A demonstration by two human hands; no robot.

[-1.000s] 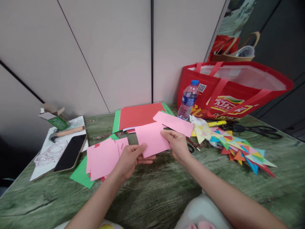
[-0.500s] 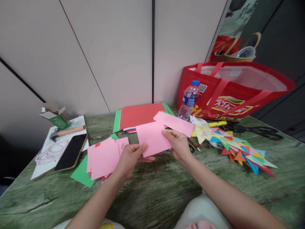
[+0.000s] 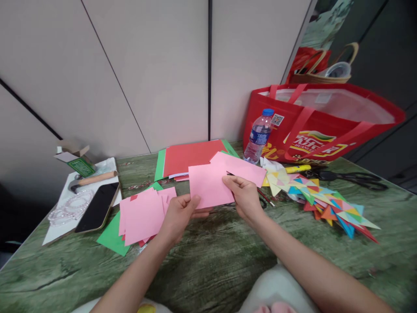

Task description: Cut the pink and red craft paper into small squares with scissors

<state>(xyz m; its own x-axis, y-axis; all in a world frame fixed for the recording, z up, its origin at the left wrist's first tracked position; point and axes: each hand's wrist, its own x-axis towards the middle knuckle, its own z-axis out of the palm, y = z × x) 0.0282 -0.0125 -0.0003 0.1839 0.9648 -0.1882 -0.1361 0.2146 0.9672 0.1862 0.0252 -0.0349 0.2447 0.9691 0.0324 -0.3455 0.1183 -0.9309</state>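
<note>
Both of my hands hold one pink paper sheet (image 3: 207, 184) just above the green table (image 3: 208, 265). My left hand (image 3: 178, 217) pinches its lower left corner, thumb on top. Gripping the sheet's right edge is my right hand (image 3: 245, 199), fingers closed round the paper. A pile of pink squares (image 3: 143, 215) lies on a green sheet to the left of my left hand. Another pink sheet (image 3: 241, 168) rests flat behind my right hand.
Red and green sheets (image 3: 190, 157) lie at the back, beside a water bottle (image 3: 258, 136) and a red bag (image 3: 321, 126). Folded coloured stars (image 3: 322, 202), a yellow marker and scissors (image 3: 353, 179) sit right. A phone (image 3: 97, 208), a hammer, beads and a small box sit left.
The held pink sheet has turned slightly and risen a little toward the back between my hands. Nothing else on the table has moved.
</note>
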